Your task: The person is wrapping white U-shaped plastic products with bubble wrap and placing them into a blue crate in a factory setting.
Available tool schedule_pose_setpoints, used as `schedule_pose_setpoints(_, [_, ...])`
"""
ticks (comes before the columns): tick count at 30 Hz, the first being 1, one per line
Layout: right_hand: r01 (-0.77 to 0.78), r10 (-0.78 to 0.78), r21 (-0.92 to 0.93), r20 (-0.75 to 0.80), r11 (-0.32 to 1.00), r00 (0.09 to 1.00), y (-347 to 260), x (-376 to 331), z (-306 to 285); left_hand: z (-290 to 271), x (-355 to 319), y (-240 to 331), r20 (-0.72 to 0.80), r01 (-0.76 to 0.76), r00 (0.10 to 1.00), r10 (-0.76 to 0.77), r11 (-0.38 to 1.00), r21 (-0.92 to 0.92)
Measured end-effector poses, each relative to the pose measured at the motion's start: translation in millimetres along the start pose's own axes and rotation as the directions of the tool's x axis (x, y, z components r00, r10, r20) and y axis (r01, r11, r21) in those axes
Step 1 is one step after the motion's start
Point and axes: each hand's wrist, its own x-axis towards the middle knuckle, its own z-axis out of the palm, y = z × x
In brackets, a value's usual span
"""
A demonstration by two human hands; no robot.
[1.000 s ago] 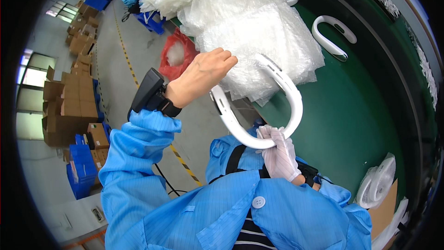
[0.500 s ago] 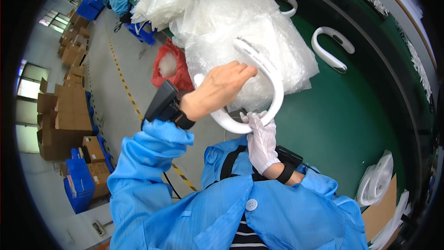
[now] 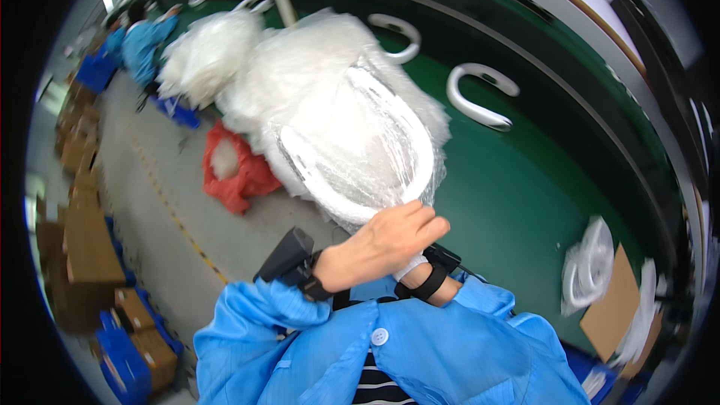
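Note:
A white U-shaped plastic part [image 3: 352, 142] stands upright in front of me, wrapped in a clear plastic bag. My left hand [image 3: 386, 244], bare and with a black device on its wrist, is closed around the lower end of the part and the gathered bag. My right hand [image 3: 411, 267] wears a white glove and a black wrist strap. It lies right under my left hand, which covers nearly all of it, so its fingers are hidden. Behind the part is a heap of clear plastic bags [image 3: 262, 67] on the green belt [image 3: 517, 195].
Two bare white U-shaped parts [image 3: 397, 34] [image 3: 480, 94] lie farther along the belt. A bagged part [image 3: 589, 266] and a cardboard sheet [image 3: 615, 307] sit at the right. A red bag [image 3: 240, 172] and cardboard boxes [image 3: 90, 247] are on the floor at left. Another person in blue [image 3: 146, 45] works far off.
The bare U-shaped part is now inside a clear bag and raised upright. My left hand has moved from its upper arm down to its lower end, over my right hand.

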Motion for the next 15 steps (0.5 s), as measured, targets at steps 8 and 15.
schedule_pose_setpoints(8, [0.422, -0.448, -0.156, -0.386, 0.893, 0.806, -133, -35, -113, 54, 33, 6, -0.176, -0.187, 0.965, 0.195, 0.98, 0.061])
schedule_pose_setpoints(15, [0.632, -0.29, -0.067, -0.922, 0.772, 0.255, -228, -187, -316, 73, 16, -35, -0.139, 0.374, 0.926, -0.351, 0.8, 0.47])
